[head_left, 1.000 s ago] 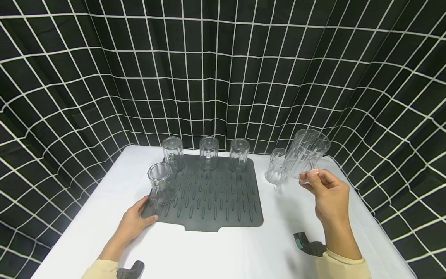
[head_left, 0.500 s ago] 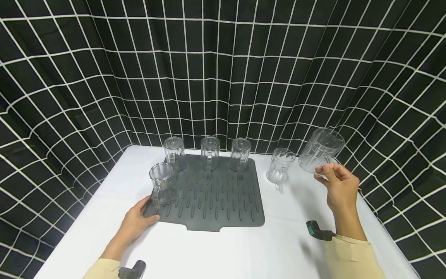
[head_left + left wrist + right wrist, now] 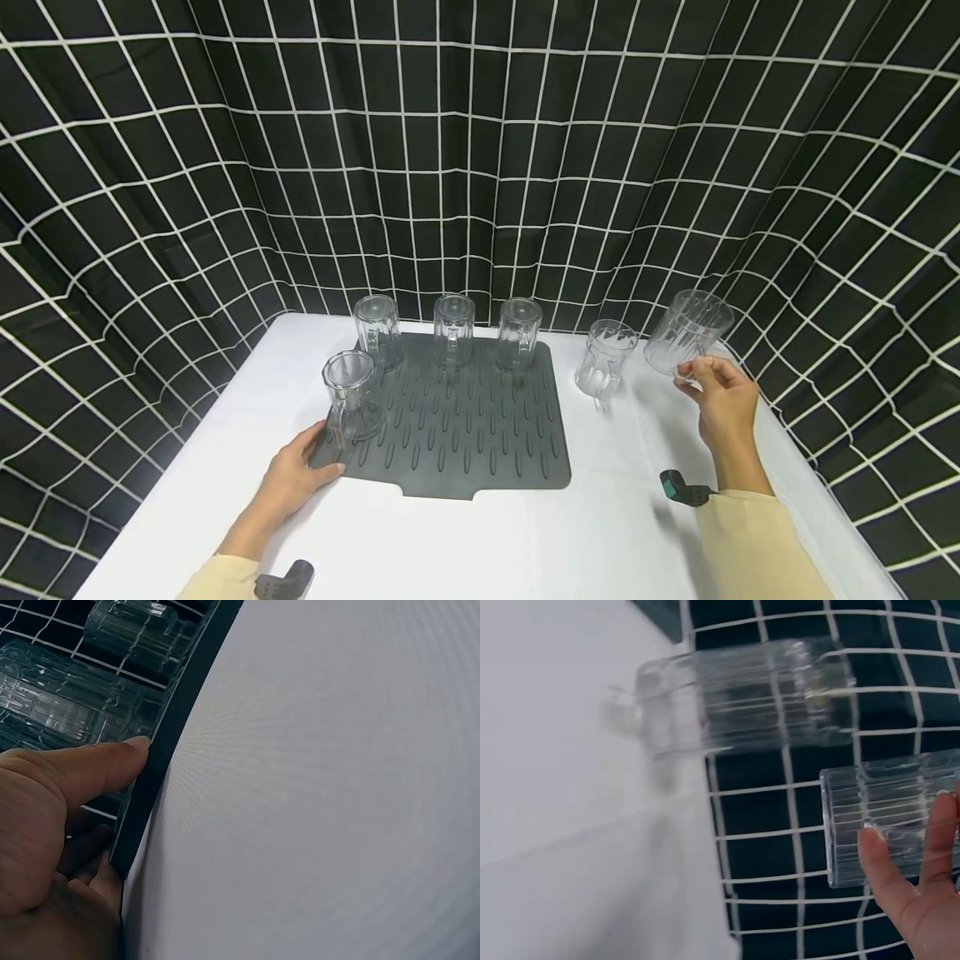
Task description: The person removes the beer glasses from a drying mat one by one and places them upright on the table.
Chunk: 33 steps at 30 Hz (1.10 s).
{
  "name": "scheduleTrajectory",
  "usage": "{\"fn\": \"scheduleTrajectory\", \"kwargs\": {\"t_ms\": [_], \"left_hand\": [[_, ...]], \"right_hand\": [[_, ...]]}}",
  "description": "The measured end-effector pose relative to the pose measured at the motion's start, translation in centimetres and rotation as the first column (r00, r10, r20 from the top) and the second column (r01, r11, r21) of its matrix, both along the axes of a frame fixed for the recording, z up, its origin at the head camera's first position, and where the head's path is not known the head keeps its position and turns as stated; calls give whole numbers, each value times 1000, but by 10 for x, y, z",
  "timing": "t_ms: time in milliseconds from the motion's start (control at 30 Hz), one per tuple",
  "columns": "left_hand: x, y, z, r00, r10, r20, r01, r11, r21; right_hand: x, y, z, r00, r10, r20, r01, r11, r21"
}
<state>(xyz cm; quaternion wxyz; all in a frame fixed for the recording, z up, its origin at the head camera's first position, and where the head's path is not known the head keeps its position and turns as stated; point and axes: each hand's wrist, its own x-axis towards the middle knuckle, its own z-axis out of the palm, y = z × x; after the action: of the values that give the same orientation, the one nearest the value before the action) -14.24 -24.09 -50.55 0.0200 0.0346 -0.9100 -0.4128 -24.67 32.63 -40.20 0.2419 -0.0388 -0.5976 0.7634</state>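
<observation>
My right hand (image 3: 722, 402) pinches the handle of a clear glass mug (image 3: 684, 329) above the table's right side, its wide mouth up and tilted. The right wrist view shows this mug (image 3: 847, 799) sideways, with fingers (image 3: 881, 862) at it. At the left, my left hand (image 3: 291, 475) holds the front-left corner of a dark grey drying mat (image 3: 480, 454). Its thumb lies on the mat's edge (image 3: 161, 761) while the other fingers reach round the side, partly hidden. Another glass mug (image 3: 354, 392) stands on the mat right beside that hand.
Along the mat's back edge three glass mugs stand upside down: left (image 3: 377, 329), middle (image 3: 453, 329) and right (image 3: 519, 333). One more mug (image 3: 602, 358) stands on the white tablecloth (image 3: 600, 533) right of the mat. A black, white-gridded curtain (image 3: 480, 150) encloses the table.
My right hand has carried its mug rightward, away from the other mug right of the mat, then slightly back left and lower. My left hand has stayed at the mat's corner.
</observation>
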Motion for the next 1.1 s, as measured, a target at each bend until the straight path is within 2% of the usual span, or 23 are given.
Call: {"fn": "scheduleTrajectory", "kwargs": {"t_ms": [267,467,767,1100], "left_hand": [[0,1,1,1000,1,2,-1,1000,0],[0,1,0,1000,0,0,0,1000,9],[0,1,-1,1000,-3,-7,3,1000,12],[-1,1,-2,1000,2,-6,-2,1000,8]], "right_hand": [[-15,7,-20,996,-3,85,0,999,40],[-23,11,-33,995,9,99,-12,1000,24],[-30,15,-51,989,10,149,-9,1000,-6],[-32,17,-60,981,-2,194,-3,1000,24]]}}
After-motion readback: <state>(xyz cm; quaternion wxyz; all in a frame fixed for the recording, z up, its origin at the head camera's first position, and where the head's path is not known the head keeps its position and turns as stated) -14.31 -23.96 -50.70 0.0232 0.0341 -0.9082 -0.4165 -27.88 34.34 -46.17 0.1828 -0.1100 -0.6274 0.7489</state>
